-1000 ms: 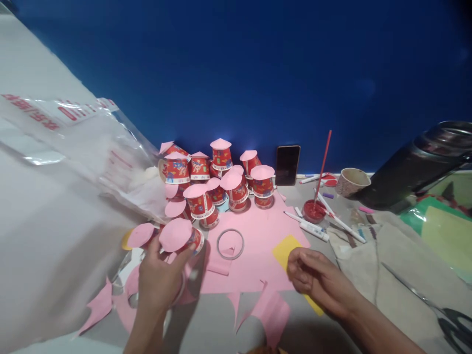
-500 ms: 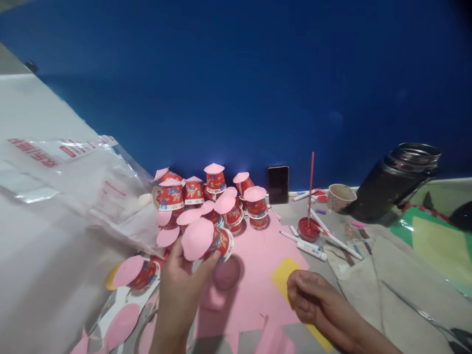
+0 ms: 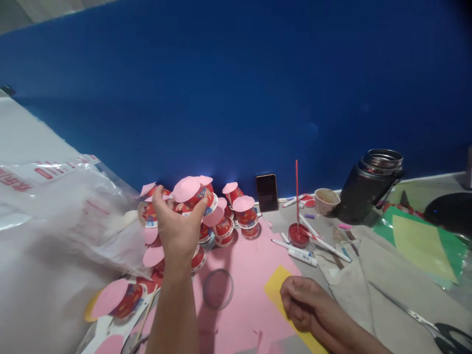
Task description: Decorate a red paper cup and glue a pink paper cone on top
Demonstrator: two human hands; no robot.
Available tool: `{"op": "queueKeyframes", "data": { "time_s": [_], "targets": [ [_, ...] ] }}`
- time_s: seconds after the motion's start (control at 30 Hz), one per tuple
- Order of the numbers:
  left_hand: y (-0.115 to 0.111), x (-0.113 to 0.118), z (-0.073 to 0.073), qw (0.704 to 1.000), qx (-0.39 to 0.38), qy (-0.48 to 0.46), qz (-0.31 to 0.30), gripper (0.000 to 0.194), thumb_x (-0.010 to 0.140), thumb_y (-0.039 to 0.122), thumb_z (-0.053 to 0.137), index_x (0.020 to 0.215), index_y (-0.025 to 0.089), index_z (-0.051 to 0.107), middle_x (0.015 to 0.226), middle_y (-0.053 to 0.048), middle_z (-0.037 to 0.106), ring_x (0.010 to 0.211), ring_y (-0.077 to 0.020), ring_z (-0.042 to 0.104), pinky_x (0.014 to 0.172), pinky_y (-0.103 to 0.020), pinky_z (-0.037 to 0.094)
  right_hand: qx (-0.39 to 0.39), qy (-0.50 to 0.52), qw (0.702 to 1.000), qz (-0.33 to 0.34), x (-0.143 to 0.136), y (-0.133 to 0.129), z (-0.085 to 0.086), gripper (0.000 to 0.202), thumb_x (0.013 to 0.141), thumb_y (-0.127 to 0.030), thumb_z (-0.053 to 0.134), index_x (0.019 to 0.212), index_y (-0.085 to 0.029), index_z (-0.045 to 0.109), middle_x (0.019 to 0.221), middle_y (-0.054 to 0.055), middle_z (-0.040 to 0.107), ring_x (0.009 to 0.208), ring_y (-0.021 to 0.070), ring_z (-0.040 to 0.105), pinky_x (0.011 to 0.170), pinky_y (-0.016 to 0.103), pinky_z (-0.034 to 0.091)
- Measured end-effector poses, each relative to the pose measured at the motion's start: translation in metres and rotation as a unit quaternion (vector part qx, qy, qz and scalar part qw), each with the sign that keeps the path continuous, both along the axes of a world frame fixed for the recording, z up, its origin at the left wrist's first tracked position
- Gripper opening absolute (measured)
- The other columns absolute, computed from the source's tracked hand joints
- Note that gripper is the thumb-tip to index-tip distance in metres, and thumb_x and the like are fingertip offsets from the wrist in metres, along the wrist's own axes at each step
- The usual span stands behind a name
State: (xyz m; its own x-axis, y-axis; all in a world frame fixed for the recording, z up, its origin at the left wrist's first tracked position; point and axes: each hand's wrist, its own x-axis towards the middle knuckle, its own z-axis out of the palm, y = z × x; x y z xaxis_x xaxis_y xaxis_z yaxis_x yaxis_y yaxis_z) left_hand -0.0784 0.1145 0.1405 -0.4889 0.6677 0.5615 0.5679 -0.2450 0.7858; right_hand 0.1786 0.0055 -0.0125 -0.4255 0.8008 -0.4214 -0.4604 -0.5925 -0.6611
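My left hand (image 3: 180,226) grips a red printed paper cup (image 3: 206,199), turned upside down, with a pink paper cone (image 3: 187,188) on its end. It is raised over a cluster of similar red cups (image 3: 223,228) capped in pink, some of them stacked; my hand hides several. My right hand (image 3: 304,300) is loosely closed, fingers curled in and thumb against them, with nothing visible in it. It hovers over or rests on a yellow paper strip (image 3: 278,284); I cannot tell which. A large pink sheet (image 3: 250,275) lies between my hands, with a grey ring (image 3: 218,288) on it.
Right of the pink sheet are markers (image 3: 302,256), a small red pot (image 3: 298,236) with an upright red stick, a paper cup (image 3: 327,201) and a black flask (image 3: 368,187). Scissors (image 3: 416,317) lie on beige cloth. A phone (image 3: 267,191) leans on the blue partition; a plastic bag (image 3: 92,211) lies left.
My left hand has moved forward with the cup, away from above the grey ring to over the cluster. My right hand stays curled by the yellow strip. The view has shifted slightly.
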Motion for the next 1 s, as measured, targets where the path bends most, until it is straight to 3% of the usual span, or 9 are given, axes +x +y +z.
{"op": "queueKeyframes", "data": {
  "time_s": [0.13,0.27,0.5,0.7,0.9,1.0],
  "targets": [
    [0.006,0.001,-0.003,0.997,-0.058,0.037,0.024,0.101,0.073,0.037,0.085,0.157,0.017,0.035,0.16,-0.021,0.044,0.145,-0.0372,0.049,0.121,-0.053,0.041,0.011,-0.002,1.0,0.004,0.0,0.001,-0.001,0.052,0.066,-0.056,0.094,0.074,-0.014,0.065,0.063,-0.002,0.058,0.049,0.003,0.035,0.048,0.02,0.014],
    [0.011,0.006,-0.006,0.994,-0.086,0.061,0.033,0.101,0.071,0.039,0.084,0.156,0.015,0.036,0.152,-0.02,0.052,0.145,-0.0387,0.048,0.123,-0.054,0.037,0.017,-0.009,1.0,0.002,0.001,0.002,-0.002,0.052,0.067,-0.056,0.093,0.074,-0.014,0.064,0.061,-0.002,0.057,0.05,0.0034,0.035,0.049,0.021,0.014],
    [0.023,0.0,-0.019,0.991,-0.123,0.048,0.024,0.095,0.072,0.038,0.084,0.154,0.02,0.039,0.13,-0.016,0.065,0.123,-0.0359,0.065,0.11,-0.055,0.049,0.024,0.011,1.0,0.006,0.003,0.004,-0.008,0.047,0.073,-0.053,0.091,0.076,-0.013,0.066,0.065,-0.001,0.06,0.05,0.0026,0.036,0.049,0.021,0.014],
    [0.027,-0.005,-0.033,0.993,-0.115,0.013,-0.007,0.099,0.075,0.042,0.083,0.157,0.02,0.033,0.123,-0.014,0.066,0.114,-0.0321,0.069,0.103,-0.053,0.053,0.033,0.015,0.999,0.008,0.004,0.005,-0.008,0.046,0.075,-0.053,0.09,0.076,-0.013,0.066,0.064,-0.001,0.059,0.05,0.0026,0.035,0.048,0.021,0.014],
    [0.031,0.003,-0.016,1.0,-0.014,0.007,0.023,0.094,0.071,0.031,0.082,0.154,0.016,0.039,0.122,-0.013,0.064,0.117,-0.0305,0.066,0.111,-0.051,0.05,0.038,0.01,0.999,0.001,0.004,0.007,-0.008,0.046,0.075,-0.054,0.089,0.076,-0.014,0.066,0.062,-0.002,0.058,0.049,0.0028,0.034,0.048,0.021,0.013],
    [0.033,0.005,-0.006,1.0,-0.015,0.011,0.021,0.096,0.071,0.028,0.081,0.155,0.013,0.037,0.123,-0.015,0.064,0.12,-0.0318,0.064,0.112,-0.051,0.049,0.036,0.009,0.999,0.003,0.004,0.006,-0.007,0.046,0.074,-0.053,0.09,0.077,-0.014,0.067,0.065,-0.001,0.06,0.05,0.0028,0.036,0.048,0.021,0.014]
  ]
}}
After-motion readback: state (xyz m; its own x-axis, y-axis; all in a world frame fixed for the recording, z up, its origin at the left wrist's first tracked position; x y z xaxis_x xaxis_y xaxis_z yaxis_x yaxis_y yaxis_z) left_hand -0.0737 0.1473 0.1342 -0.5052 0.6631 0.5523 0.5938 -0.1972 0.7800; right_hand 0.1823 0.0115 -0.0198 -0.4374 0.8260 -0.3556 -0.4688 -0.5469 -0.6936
